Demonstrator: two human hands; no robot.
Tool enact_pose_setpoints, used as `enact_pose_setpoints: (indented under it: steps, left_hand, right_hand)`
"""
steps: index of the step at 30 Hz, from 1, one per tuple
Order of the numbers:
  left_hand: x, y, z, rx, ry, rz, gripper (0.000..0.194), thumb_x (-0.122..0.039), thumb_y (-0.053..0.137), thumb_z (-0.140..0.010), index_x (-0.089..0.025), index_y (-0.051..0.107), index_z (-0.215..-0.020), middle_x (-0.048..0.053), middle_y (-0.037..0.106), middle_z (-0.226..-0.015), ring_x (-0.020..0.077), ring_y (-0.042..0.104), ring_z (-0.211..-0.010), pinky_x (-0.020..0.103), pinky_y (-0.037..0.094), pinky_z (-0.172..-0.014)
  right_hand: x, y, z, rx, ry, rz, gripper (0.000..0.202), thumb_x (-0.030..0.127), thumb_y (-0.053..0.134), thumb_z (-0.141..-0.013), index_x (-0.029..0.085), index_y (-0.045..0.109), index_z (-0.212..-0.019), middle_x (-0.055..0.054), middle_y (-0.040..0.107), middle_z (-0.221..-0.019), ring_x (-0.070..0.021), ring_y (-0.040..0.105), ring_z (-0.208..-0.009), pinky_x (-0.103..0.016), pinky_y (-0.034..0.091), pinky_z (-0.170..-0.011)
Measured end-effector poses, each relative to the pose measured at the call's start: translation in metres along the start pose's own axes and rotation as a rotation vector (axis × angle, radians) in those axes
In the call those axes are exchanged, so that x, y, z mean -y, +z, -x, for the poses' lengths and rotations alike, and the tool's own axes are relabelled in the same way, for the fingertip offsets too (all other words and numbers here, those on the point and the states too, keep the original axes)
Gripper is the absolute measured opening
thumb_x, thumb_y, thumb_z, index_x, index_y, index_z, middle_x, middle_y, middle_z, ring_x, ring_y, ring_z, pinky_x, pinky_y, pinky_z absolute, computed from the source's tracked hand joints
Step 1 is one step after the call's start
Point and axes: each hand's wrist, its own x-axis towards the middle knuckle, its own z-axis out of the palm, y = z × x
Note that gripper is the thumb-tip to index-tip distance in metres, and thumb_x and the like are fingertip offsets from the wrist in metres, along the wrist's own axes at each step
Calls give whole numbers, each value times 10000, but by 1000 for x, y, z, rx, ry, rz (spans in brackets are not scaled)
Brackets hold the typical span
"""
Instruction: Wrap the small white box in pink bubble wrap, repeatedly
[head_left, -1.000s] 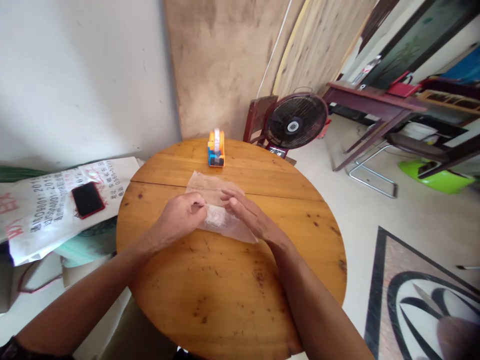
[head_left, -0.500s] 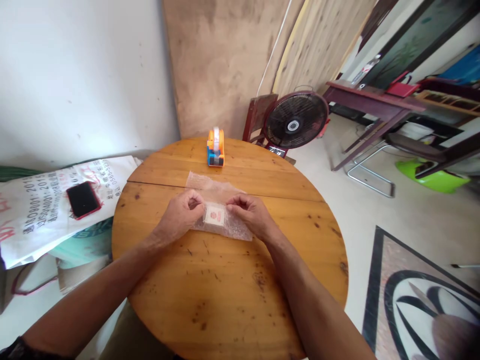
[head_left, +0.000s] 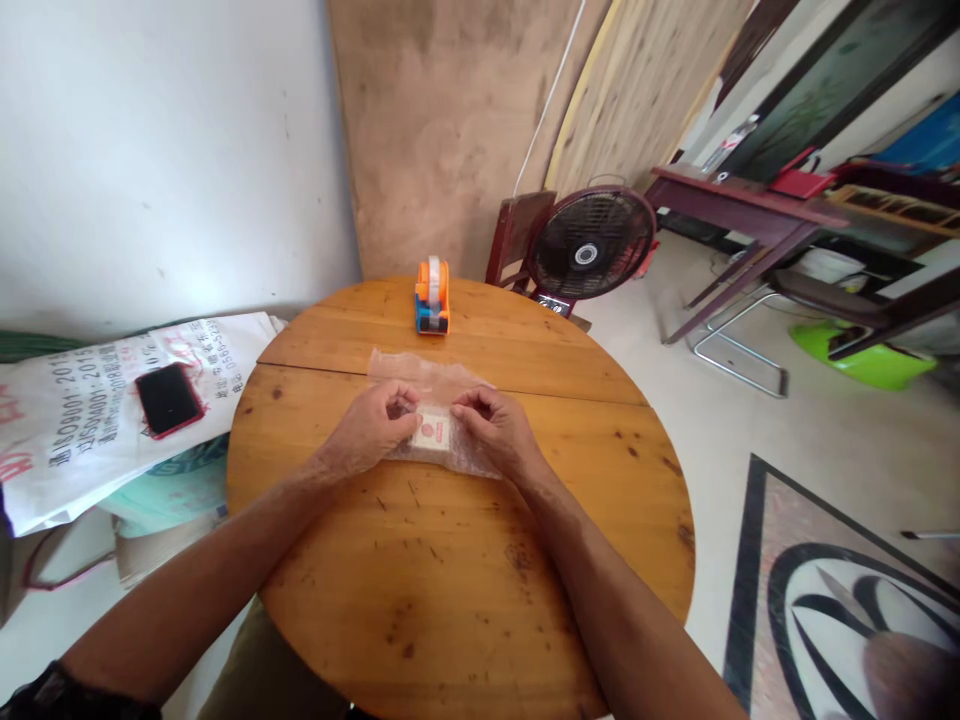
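A small pale box (head_left: pixel 433 430) with red print lies on a sheet of clear bubble wrap (head_left: pixel 442 374) on the round wooden table. My left hand (head_left: pixel 375 424) is at the left of the box, thumb and forefinger pinched at its upper left corner on the wrap. On the other side, my right hand (head_left: pixel 499 428) pinches the wrap near the upper right corner of the box. The lower edge of the wrap shows below the box, between both hands.
An orange and blue tape dispenser (head_left: pixel 433 296) stands at the far edge of the wooden table (head_left: pixel 465 560). On the left, a phone (head_left: pixel 169 399) lies on a white printed sack (head_left: pixel 82 420). Behind the table are a fan (head_left: pixel 592 243) and a chair (head_left: pixel 517 235).
My left hand has moved slightly right, closer to the box and over its upper left corner. The right hand has barely moved.
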Motion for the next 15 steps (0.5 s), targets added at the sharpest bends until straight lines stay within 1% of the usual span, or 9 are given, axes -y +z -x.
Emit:
enact_pose_setpoints:
  steps: [4,7,10,13,15]
  left_hand:
    - [1,2,0,75,-4,50,285,-259,604,-720,-174,585,-991,-20,613,-768,125,561,-660,232,421,-595]
    - [-2,2,1,123,3,30,297,-241,590,-722,-166,591,-1009,-10,619,-784,128,563,-679,237,419,-612]
    - [-5,1,0,149,-13,0,306,-239,582,-725,-156,598,-1019,6,623,-805,131,552,-672,237,414,-590]
    - [-5,-1,-1,160,-19,-28,315,-241,586,-725,-154,600,-1027,21,629,-848,133,556,-686,236,425,-588]
    - [-5,-1,-3,157,-5,-42,314,-241,588,-728,-153,603,-1029,21,624,-850,135,556,-697,236,430,-596]
  right_hand:
    - [-2,0,0,4,10,71,164,340,620,-759,181,632,-724,11,572,-642,-128,487,-597,-256,379,-589]
    - [-3,-3,0,47,14,160,121,291,603,-764,181,643,-733,20,559,-612,-123,475,-568,-253,359,-565]
    - [-2,-10,-1,54,-8,275,91,249,610,-773,182,649,-725,12,594,-627,-126,500,-582,-255,364,-578]
    - [3,-16,-1,42,-40,295,139,284,601,-827,178,667,-768,-18,661,-708,-145,561,-641,-264,403,-606]
    - [7,-16,1,59,-98,253,189,336,587,-873,181,692,-896,-50,708,-835,-165,616,-728,-275,449,-642]
